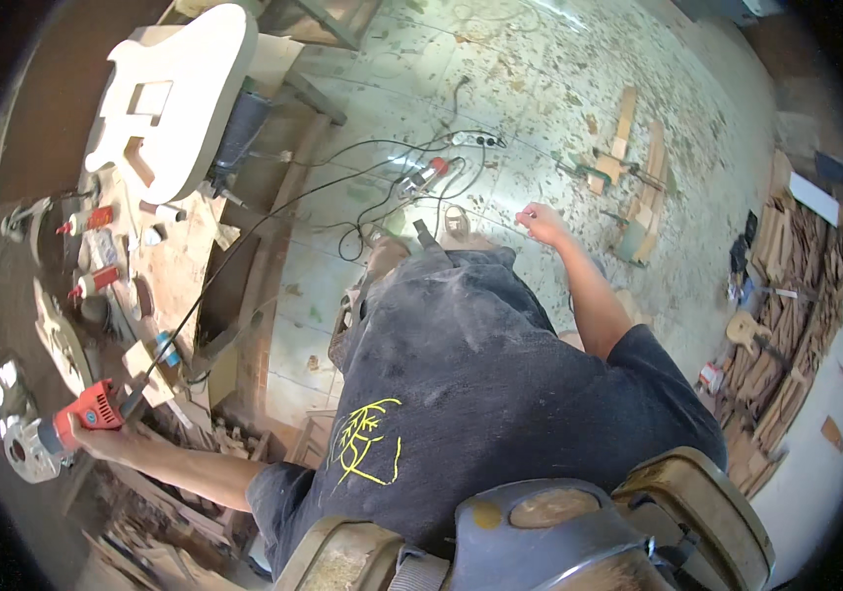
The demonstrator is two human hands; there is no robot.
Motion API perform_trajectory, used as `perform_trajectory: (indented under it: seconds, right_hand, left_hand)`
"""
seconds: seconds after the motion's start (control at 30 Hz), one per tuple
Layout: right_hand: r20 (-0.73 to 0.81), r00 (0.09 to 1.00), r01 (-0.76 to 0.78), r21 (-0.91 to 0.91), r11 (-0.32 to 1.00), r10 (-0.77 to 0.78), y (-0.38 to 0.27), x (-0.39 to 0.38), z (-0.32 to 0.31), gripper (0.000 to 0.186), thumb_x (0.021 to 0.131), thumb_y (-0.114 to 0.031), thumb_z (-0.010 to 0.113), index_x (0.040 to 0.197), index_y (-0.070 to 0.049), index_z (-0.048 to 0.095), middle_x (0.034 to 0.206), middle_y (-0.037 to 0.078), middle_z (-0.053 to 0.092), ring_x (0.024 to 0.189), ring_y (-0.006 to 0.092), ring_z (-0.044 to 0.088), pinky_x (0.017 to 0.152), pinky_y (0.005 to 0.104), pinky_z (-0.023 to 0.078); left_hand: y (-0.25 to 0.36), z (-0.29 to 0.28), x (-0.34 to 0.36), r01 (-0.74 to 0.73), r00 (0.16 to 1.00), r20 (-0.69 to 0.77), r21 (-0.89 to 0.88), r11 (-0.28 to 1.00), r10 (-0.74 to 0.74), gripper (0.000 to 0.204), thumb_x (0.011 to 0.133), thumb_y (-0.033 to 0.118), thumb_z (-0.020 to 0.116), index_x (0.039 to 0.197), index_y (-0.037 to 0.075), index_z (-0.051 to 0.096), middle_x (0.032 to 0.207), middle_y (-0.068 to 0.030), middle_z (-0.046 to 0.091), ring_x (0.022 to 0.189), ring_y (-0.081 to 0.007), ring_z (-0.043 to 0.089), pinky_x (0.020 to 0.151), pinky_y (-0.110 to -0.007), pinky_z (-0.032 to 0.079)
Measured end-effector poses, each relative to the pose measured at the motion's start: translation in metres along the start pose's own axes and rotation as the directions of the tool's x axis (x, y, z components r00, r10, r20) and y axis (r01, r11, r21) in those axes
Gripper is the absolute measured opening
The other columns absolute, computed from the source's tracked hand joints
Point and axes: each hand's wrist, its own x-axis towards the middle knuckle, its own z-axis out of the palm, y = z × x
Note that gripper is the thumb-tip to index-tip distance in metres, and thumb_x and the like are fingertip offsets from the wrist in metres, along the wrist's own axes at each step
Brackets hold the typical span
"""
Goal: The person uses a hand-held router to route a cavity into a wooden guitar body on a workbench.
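Far out at the left, my left hand (96,440) is wrapped round a red trim router (98,404) with a pale round base. A black cord runs from the router across to the floor. My right hand (542,226) is held out in front of me over the floor, fingers curled closed. Something small may be pinched in it, too small to make out. An unpainted solid guitar body (190,94) with cut-out cavities rests above the workbench (180,251) at the far left, away from both hands.
Glue bottles (96,283) and a blue-wrapped roll (167,348) lie on the bench. Cords tangle near my feet around a power strip (477,140) and another red power tool (424,177). Clamped wood pieces (646,202) lie on the floor; a wood pile (786,325) lines the right.
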Motion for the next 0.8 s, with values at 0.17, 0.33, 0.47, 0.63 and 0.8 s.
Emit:
perform_trajectory:
  seconds: [0.17,0.33,0.47,0.63,0.8]
  right_hand:
    - [0.132,0.982,0.109,0.199,0.974,-0.137,-0.076,0.003,-0.025,0.037,0.093,-0.039,0.070,0.102,-0.004,0.068,0.085,0.006,0.068,0.077,0.0149,0.066,0.071,0.0323,0.053]
    - [0.248,0.909,0.261,0.288,0.921,-0.335,-0.140,-0.008,-0.028,0.031,0.098,-0.034,0.067,0.106,-0.004,0.066,0.093,0.003,0.067,0.078,0.0108,0.064,0.067,0.0269,0.052]
    - [0.260,0.858,0.341,0.353,0.871,-0.442,-0.178,-0.028,-0.034,0.028,0.100,-0.030,0.065,0.109,-0.004,0.067,0.094,0.002,0.067,0.080,0.0099,0.064,0.069,0.0248,0.053]
    - [0.180,0.891,0.318,0.408,0.856,-0.417,-0.189,-0.033,-0.044,0.030,0.101,-0.032,0.065,0.112,-0.004,0.067,0.097,0.004,0.069,0.082,0.0112,0.066,0.071,0.0257,0.054]
    - [0.143,0.908,0.316,0.386,0.867,-0.394,-0.203,-0.031,-0.032,0.030,0.100,-0.032,0.066,0.111,-0.004,0.068,0.096,0.004,0.069,0.081,0.0108,0.066,0.071,0.0257,0.054]
  left_hand:
    - [-0.004,-0.004,-0.089,-0.005,0.999,0.049,-0.291,0.957,0.020,0.066,0.092,0.050,0.053,0.111,-0.012,0.061,0.104,-0.0275,0.069,0.095,-0.0400,0.070,0.090,-0.052,0.057]
    - [-0.024,0.052,-0.172,-0.025,0.995,0.065,-0.532,0.846,0.070,0.054,0.092,0.032,0.060,0.127,-0.008,0.049,0.113,-0.0205,0.064,0.100,-0.0365,0.069,0.089,-0.049,0.059]
    - [0.001,0.049,-0.181,-0.218,0.975,-0.029,-0.318,0.923,0.220,0.057,0.089,0.032,0.065,0.128,-0.007,0.050,0.110,-0.0183,0.064,0.099,-0.0332,0.069,0.088,-0.048,0.059]
    - [0.101,-0.021,-0.146,-0.461,0.885,-0.086,-0.292,0.838,0.457,0.064,0.084,0.042,0.067,0.124,-0.006,0.053,0.110,-0.0233,0.066,0.094,-0.0364,0.071,0.079,-0.047,0.062]
    - [0.202,-0.076,-0.127,-0.628,0.723,0.227,-0.178,0.758,0.653,0.062,0.087,0.043,0.062,0.120,-0.009,0.060,0.104,-0.0241,0.069,0.084,-0.0356,0.072,0.078,-0.041,0.061]
